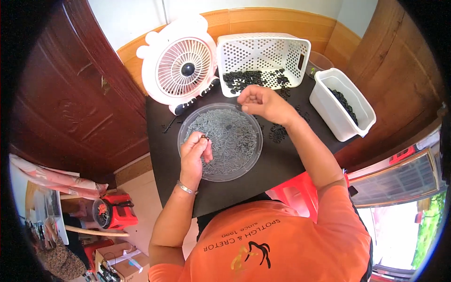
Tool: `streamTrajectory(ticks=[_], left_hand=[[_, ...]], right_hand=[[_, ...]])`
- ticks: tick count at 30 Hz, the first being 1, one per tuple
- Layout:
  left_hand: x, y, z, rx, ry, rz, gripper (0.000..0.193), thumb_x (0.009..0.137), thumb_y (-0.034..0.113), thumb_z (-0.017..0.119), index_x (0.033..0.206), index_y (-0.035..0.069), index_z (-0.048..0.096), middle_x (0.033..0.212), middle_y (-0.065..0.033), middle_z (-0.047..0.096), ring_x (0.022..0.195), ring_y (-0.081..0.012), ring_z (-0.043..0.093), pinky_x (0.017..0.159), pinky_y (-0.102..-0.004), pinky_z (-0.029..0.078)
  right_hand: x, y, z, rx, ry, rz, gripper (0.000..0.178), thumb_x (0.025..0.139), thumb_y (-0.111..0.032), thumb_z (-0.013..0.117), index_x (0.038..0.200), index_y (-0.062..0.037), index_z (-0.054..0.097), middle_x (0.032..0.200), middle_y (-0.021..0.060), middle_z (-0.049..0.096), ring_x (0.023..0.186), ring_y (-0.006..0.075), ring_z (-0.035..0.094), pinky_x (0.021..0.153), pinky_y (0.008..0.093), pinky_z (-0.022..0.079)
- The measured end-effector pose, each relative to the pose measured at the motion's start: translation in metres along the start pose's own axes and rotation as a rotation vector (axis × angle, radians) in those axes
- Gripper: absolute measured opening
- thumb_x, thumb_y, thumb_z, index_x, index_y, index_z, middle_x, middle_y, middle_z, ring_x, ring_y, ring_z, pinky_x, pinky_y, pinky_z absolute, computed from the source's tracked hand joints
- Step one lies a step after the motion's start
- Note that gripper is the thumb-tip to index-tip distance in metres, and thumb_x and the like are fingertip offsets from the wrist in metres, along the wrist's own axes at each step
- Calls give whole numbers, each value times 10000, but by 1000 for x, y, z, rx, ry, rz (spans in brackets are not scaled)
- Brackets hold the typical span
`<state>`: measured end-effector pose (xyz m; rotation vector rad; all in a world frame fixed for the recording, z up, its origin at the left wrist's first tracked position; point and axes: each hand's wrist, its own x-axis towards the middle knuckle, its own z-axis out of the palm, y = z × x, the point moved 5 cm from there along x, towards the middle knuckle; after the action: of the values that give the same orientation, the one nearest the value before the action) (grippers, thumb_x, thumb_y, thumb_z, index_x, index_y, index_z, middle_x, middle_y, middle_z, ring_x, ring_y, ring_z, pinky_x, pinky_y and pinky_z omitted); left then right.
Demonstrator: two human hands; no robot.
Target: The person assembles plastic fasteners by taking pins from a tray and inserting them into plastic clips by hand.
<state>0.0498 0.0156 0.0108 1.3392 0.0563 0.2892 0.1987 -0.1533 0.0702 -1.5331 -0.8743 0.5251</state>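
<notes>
The fan (188, 69) stands left of the basket (263, 52), behind the tub (225, 178).

Over the tub (225, 178), the left hand (193, 152) partly hides a black piece (205, 137); at the tub's far rim, a dark bit (238, 107) by the right hand (266, 104) is too blurred to identify.

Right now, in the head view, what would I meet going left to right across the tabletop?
Objects: white fan → white basket → white bin. Hands: left hand → right hand.
</notes>
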Motion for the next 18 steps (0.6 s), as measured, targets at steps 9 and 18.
streamTrajectory(ticks=[9,18], left_hand=[[-1,6,5,35,-57,69,184,916,191,486,835,36,544,744,-51,595,576,-90,514,520,-221,398],[3,-5,0,-223,-94,-97,214,861,253,506,796,50,490,678,-99,546,557,-181,513,518,-272,397]], right_hand=[[7,6,59,201,-129,-70,195,828,31,602,1017,-14,589,909,-14,591,858,55,544,788,225,457],[-2,20,90,138,-217,-61,138,847,-2,612,984,-8,626,929,26,609,886,106,573,811,267,460]])
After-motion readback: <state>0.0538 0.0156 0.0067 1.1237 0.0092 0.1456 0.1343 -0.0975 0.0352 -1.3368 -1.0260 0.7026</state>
